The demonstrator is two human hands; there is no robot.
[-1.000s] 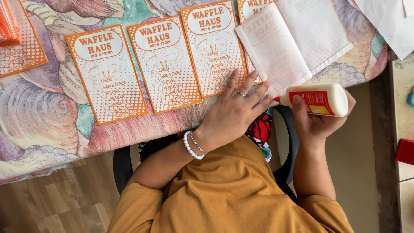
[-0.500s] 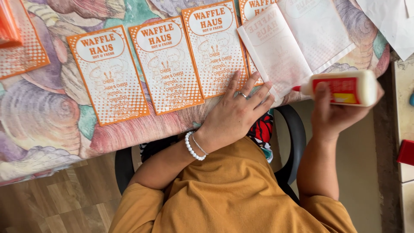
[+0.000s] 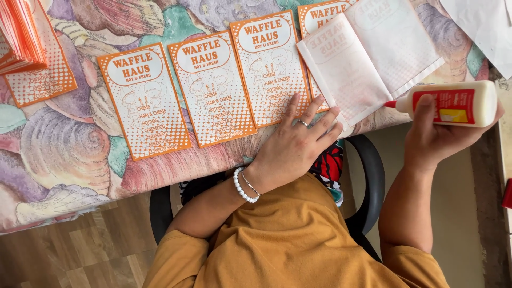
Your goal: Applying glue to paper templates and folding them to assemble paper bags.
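Gripping the white plastic glue bottle (image 3: 453, 104) sideways, right hand (image 3: 434, 141) aims its red nozzle left toward the blank folded paper sheet (image 3: 373, 58); left hand (image 3: 296, 141) lies flat, fingers spread, beside it.

Orange-and-white dotted cards (image 3: 213, 88) across the frame's top; white bottle (image 3: 453, 104) with red label and red tip at right; surface (image 3: 58, 154) cloth in pastel shell print; mustard shirt (image 3: 298, 245); white bead bracelet (image 3: 242, 186).

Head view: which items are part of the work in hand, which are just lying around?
In use: glue bottle in right hand; white folded sheet, pinned by left hand.
Lying about: three orange printed cards in a row; orange stack top left; white paper top right.
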